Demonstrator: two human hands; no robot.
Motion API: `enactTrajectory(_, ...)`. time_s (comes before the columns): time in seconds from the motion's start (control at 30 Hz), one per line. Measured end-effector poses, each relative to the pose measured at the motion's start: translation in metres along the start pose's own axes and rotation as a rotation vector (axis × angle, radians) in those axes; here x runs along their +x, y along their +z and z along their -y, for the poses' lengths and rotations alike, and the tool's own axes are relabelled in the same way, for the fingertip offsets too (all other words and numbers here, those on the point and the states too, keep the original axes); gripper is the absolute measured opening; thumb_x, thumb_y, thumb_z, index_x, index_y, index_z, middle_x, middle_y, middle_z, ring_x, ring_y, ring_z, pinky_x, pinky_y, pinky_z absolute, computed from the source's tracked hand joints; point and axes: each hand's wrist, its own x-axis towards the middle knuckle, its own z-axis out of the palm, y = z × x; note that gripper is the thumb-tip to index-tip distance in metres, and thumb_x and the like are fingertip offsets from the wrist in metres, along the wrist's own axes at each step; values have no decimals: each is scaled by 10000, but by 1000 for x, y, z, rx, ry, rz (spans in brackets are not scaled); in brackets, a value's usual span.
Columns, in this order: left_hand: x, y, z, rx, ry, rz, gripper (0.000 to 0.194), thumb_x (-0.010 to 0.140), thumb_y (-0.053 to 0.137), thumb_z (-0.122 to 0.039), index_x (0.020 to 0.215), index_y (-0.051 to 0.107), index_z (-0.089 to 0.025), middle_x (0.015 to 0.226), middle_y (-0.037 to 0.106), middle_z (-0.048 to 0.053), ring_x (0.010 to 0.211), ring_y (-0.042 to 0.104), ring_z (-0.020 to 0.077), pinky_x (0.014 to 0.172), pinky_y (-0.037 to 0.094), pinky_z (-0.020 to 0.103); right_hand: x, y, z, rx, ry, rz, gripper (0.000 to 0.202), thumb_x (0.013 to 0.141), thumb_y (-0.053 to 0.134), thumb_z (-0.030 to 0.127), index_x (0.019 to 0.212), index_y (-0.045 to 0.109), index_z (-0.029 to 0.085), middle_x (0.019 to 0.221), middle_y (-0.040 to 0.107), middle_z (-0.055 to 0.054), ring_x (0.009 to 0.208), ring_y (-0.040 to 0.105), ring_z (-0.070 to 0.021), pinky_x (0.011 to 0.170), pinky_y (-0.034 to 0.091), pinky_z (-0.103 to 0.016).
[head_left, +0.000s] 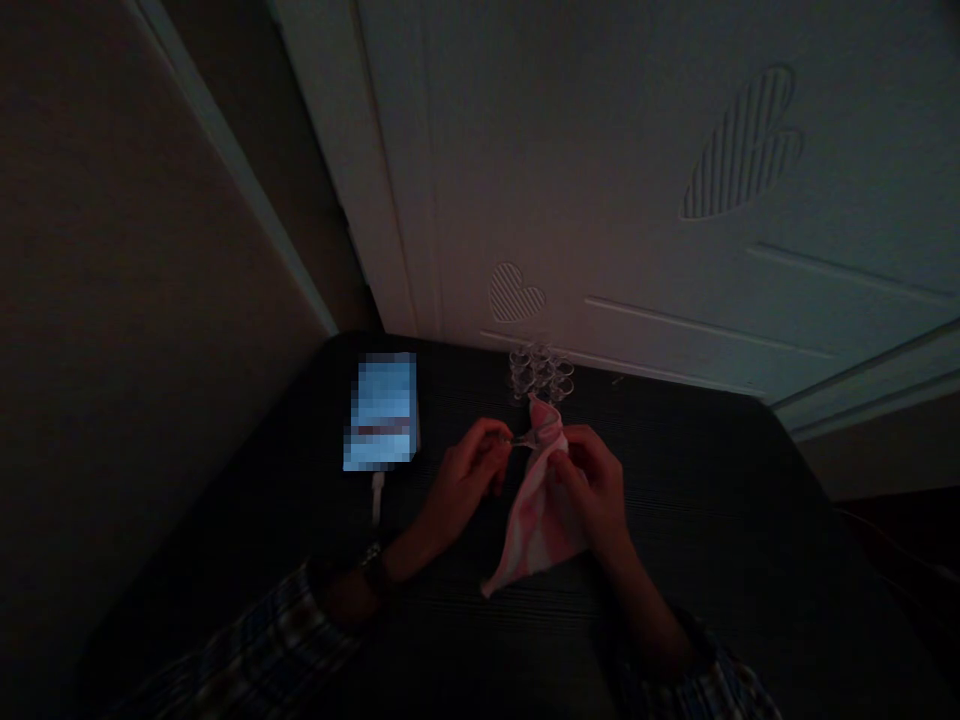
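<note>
A small clear stemmed glass (523,440) lies sideways between my hands, its far end covered by cloth. My left hand (478,462) pinches the bare end of the glass with its fingertips. Around the other end, my right hand (595,480) grips a pink and white striped cloth (536,525), thumb on top. One corner of the cloth hangs down toward me. Just beyond the cloth stand several small clear glasses (540,370), grouped closely together. Dim light hides the finer details of the glass.
The dark tabletop (450,640) meets a pale panel with heart reliefs (637,230) at the back. To the left is a lit phone (386,405), its screen blurred, with a white cable (377,495) running toward me. A light wall (150,300) borders the left side.
</note>
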Motion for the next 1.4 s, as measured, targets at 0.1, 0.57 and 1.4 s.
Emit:
enactTrajectory(0.1,0,0,-1,-5,-6,-3,212,862,415,-375,976,477,-207,582,461,-62,495,454,79,452,330,186,0,0,0,-4,3,7,121,814,528,265,910,574,208,886,585,-24,767,536,-153,672,417,-266)
enactTrajectory(0.57,0,0,1,-19,-1,-12,219,866,404,-376,977,483,-204,589,465,-57,499,456,78,451,339,183,0,0,1,-18,9,12,111,806,535,277,874,575,200,823,574,-19,722,526,-148,644,412,-254)
enactTrajectory(1.4,0,1,0,0,-14,-18,247,862,395,-400,975,486,-200,579,460,-58,494,450,81,449,326,190,0,0,4,-8,7,14,122,805,530,270,895,578,202,858,594,-25,740,545,-155,654,422,-259)
